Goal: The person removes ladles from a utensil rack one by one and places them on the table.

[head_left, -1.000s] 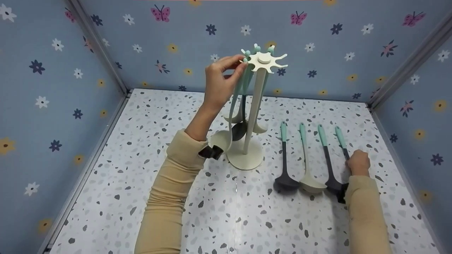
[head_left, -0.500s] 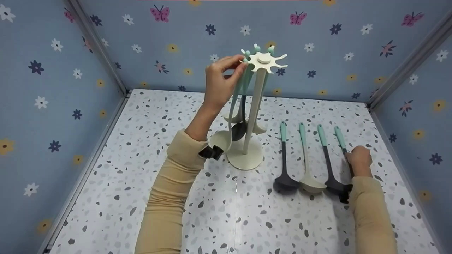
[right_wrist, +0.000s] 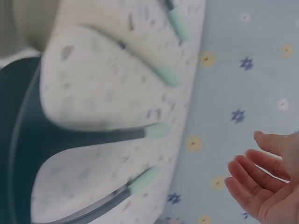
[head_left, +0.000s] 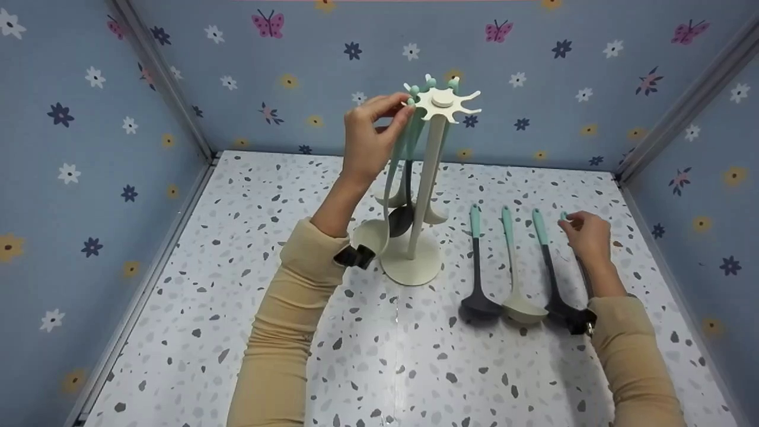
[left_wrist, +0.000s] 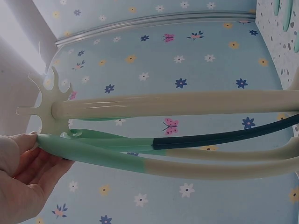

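Two tan sleeves [head_left: 278,332] reach across a white, speckled tabletop [head_left: 367,367], a small black device [head_left: 354,256] at each wrist; the hands are well apart. Toward the tabletop's right edge, three ladles lie side by side, handles pointing to the back edge: a dark ladle [head_left: 481,305], a pale ladle [head_left: 523,309], then a second dark ladle [head_left: 555,290], all with mint handles. Beyond them, nearest the right edge, lies a dark-stemmed utensil [right_wrist: 117,199], its head hidden by the arm. Over its mint handle hovers the right hand [head_left: 587,237], fingers loosely bent; the right wrist view shows it gripping nothing. Left of this row, nearer the back edge, a cream stand [head_left: 426,184] rises upright from a round base, topped by a star of curved prongs. The left hand [head_left: 369,139] pinches the handle end of a cream ladle [head_left: 372,236] at a left-hand prong, its bowl hanging low. Three more mint-handled utensils [left_wrist: 117,142] hang behind it, one dark, two pale. Past the back edge stands a blue wall [head_left: 267,71] patterned with flowers and butterflies.
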`<state>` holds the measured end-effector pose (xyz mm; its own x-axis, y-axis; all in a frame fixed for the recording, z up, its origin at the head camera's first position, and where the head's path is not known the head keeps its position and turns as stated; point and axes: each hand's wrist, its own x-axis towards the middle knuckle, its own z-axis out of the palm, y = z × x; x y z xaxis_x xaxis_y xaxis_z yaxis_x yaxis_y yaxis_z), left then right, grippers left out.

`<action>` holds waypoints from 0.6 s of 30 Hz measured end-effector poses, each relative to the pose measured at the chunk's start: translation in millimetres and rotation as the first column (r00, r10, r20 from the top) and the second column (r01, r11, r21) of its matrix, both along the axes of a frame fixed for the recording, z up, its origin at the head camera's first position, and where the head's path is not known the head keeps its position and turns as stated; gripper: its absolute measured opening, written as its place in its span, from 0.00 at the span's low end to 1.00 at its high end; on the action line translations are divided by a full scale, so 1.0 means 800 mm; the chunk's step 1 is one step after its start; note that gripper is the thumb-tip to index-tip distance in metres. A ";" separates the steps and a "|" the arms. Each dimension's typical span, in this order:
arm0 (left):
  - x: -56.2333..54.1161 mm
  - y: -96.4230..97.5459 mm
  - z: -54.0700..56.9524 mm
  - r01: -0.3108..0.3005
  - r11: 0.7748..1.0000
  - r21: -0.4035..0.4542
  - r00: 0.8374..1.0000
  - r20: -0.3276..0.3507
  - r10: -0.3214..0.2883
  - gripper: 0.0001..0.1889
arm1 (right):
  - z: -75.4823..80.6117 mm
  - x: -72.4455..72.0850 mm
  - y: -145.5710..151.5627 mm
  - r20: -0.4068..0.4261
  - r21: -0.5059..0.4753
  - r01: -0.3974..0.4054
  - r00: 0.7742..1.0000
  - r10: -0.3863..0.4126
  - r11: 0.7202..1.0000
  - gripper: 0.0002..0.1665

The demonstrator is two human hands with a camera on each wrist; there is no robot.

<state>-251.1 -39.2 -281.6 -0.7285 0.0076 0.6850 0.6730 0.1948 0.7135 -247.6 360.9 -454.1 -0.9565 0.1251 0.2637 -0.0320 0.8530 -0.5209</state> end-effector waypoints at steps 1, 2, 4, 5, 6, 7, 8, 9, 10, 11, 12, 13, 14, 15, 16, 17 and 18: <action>0.000 0.000 0.000 0.000 1.000 -0.001 1.000 0.000 0.000 0.11 | 0.005 0.000 -0.006 -0.024 -0.012 -0.019 1.000 0.019 1.000 0.17; 0.000 0.000 0.001 -0.001 1.000 -0.002 1.000 0.000 0.001 0.11 | 0.011 0.000 -0.011 -0.045 -0.021 -0.036 0.998 0.035 0.999 0.16; 0.000 0.000 0.000 -0.003 1.000 -0.004 1.000 0.000 0.003 0.11 | 0.022 0.002 -0.022 -0.078 -0.038 -0.061 0.995 0.058 0.997 0.16; 0.000 0.000 0.000 -0.003 1.000 -0.004 1.000 0.001 0.003 0.11 | 0.028 0.003 -0.027 -0.095 -0.044 -0.073 0.993 0.069 0.996 0.16; 0.000 -0.001 0.000 -0.005 1.000 -0.005 1.000 0.002 0.005 0.11 | 0.034 0.004 -0.033 -0.112 -0.051 -0.085 0.991 0.079 0.995 0.16; 0.000 -0.001 0.000 -0.004 1.000 -0.004 1.000 0.003 0.004 0.11 | 0.039 0.005 -0.038 -0.132 -0.055 -0.095 0.987 0.087 0.994 0.16; 0.000 0.000 0.000 -0.006 1.000 -0.004 1.000 -0.002 0.006 0.11 | 0.045 0.006 -0.043 -0.150 -0.061 -0.105 0.984 0.095 0.993 0.16; 0.000 0.000 0.000 -0.006 1.000 -0.003 1.000 -0.007 0.006 0.11 | 0.051 0.007 -0.048 -0.169 -0.068 -0.115 0.980 0.102 0.991 0.16; 0.000 0.000 0.000 -0.005 1.000 -0.002 1.000 -0.007 0.005 0.11 | 0.057 0.008 -0.053 -0.188 -0.070 -0.123 0.976 0.108 0.990 0.16; 0.000 0.000 0.000 -0.005 1.000 -0.002 1.000 -0.007 0.005 0.11 | 0.063 0.010 -0.058 -0.205 -0.074 -0.135 0.972 0.117 0.988 0.15; 0.000 0.000 0.000 -0.006 1.000 -0.002 1.000 -0.014 0.006 0.11 | 0.069 0.011 -0.063 -0.223 -0.077 -0.147 0.967 0.127 0.986 0.15; 0.000 0.000 0.000 -0.006 1.000 -0.002 1.000 -0.015 0.006 0.11 | 0.074 0.013 -0.067 -0.236 -0.081 -0.159 0.962 0.136 0.984 0.15; 0.000 0.000 0.000 -0.008 1.000 -0.002 1.000 -0.020 0.008 0.11 | 0.080 0.015 -0.072 -0.246 -0.084 -0.171 0.958 0.146 0.982 0.16; 0.000 0.000 0.000 -0.007 1.000 -0.003 1.000 -0.017 0.007 0.11 | 0.086 0.016 -0.077 -0.255 -0.085 -0.182 0.954 0.155 0.980 0.16; 0.000 0.000 0.000 -0.007 1.000 -0.002 1.000 -0.012 0.007 0.11 | 0.092 0.018 -0.081 -0.262 -0.089 -0.194 0.951 0.165 0.977 0.16; -0.001 0.000 0.000 -0.008 1.000 -0.002 1.000 -0.013 0.008 0.11 | 0.097 0.020 -0.086 -0.271 -0.095 -0.208 0.946 0.176 0.973 0.16; -0.001 0.001 0.000 -0.008 1.000 -0.002 1.000 -0.015 0.008 0.11 | 0.103 0.021 -0.091 -0.278 -0.103 -0.222 0.942 0.187 0.970 0.16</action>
